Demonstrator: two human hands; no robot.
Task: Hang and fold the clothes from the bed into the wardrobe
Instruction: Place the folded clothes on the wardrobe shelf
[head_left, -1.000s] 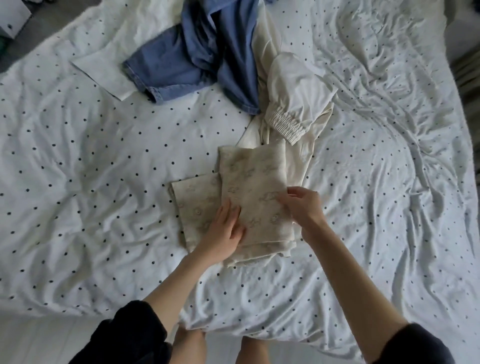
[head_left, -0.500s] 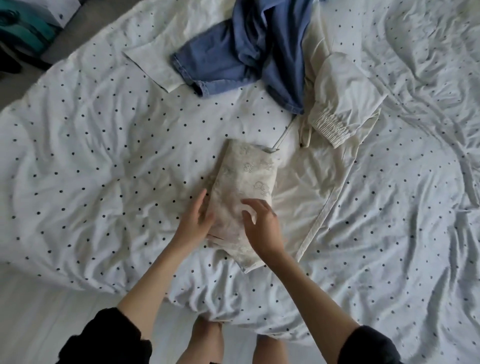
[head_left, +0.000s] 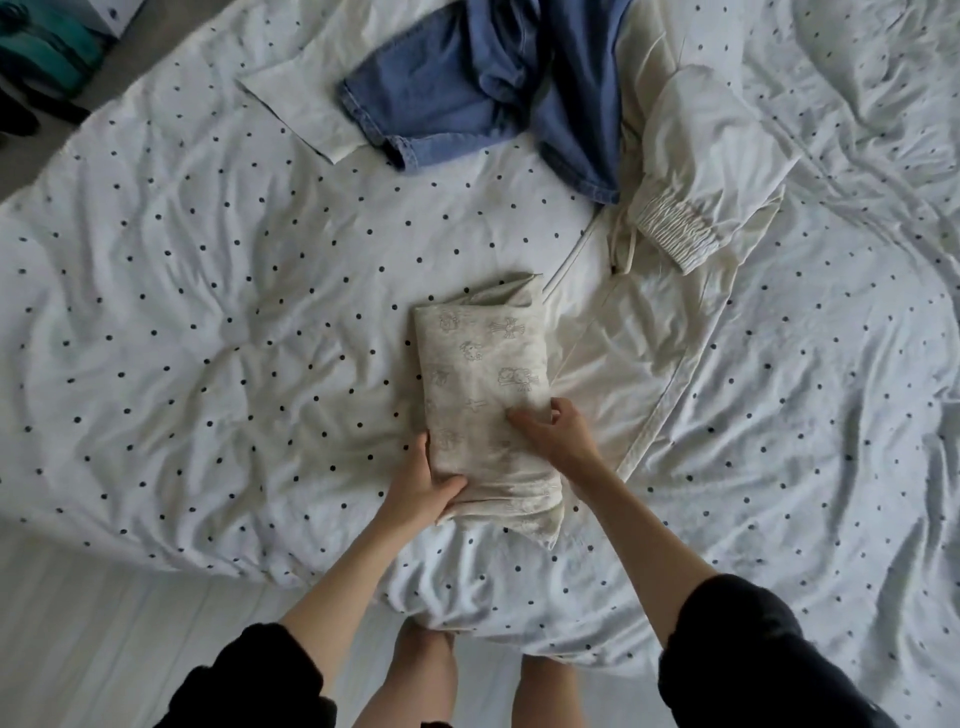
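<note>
Blue jeans (head_left: 483, 78) cropped at top.

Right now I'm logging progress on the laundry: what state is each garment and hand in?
Printed cloth: folded into a compact rectangle on the bed.
Blue jeans: unfolded, crumpled.
Cream garment: unfolded, spread out.
Left hand: gripping the printed cloth's near-left edge.
Right hand: gripping its right edge.

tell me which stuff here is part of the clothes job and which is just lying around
Part of the job:
- folded printed cloth, gripped by the left hand and right hand
- blue denim garment
- cream garment with elastic cuff

Just lying about:
- dotted bedsheet
- teal item on the floor
</note>
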